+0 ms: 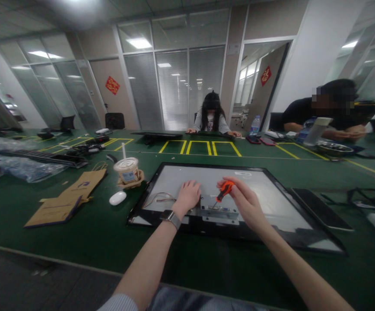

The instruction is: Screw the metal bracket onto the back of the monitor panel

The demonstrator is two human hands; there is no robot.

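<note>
My right hand is closed round the orange-and-black handle of a screwdriver. The tool tilts, its tip pointing down at a metal bracket with a small board in it. That bracket sits at the near edge of a flat display panel, which lies on the table with its pale grey back up and a black frame around it. My left hand rests on the panel just left of the bracket, fingers stretched out and holding nothing I can see. Thin wires lie on the panel left of that hand.
Left of the panel are a lidded drink cup with a straw, a white mouse and a brown paper bag. A black keyboard lies to the right. Two people sit across the green table, one behind a water bottle.
</note>
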